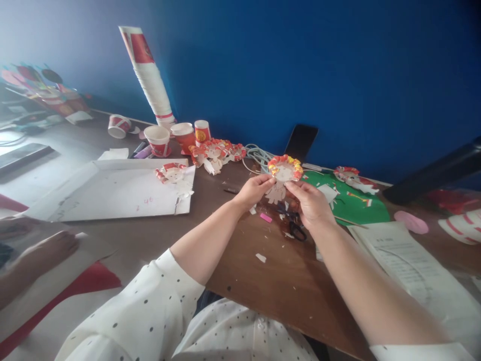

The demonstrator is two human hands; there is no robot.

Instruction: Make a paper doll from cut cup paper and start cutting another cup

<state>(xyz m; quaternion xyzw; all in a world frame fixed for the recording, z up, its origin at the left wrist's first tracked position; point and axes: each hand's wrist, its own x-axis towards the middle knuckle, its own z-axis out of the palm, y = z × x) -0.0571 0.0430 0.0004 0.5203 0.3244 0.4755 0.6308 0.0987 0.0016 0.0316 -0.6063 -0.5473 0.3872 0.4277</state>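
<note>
Between my two hands I hold a white paper figure (284,173) with a red and yellow mane-like ring round its head. My left hand (256,190) pinches its left edge, and my right hand (311,200) pinches its right edge, thumb on the front. The figure is upright above the table. Black scissors (297,230) lie under it, partly hidden by my right hand. A pink scrap (266,217) and white paper bits (260,257) are scattered below. Several similar paper figures (214,153) lie beyond my left hand, and another (355,179) to the right.
A white board (124,195) bears one more figure (175,175). Paper cups (158,140) and a tall leaning cup stack (150,80) stand at the back. A phone (301,140) leans on the blue wall. Green card (361,205) and printed sheets (406,265) lie right. Another person's hand (48,250) is at left.
</note>
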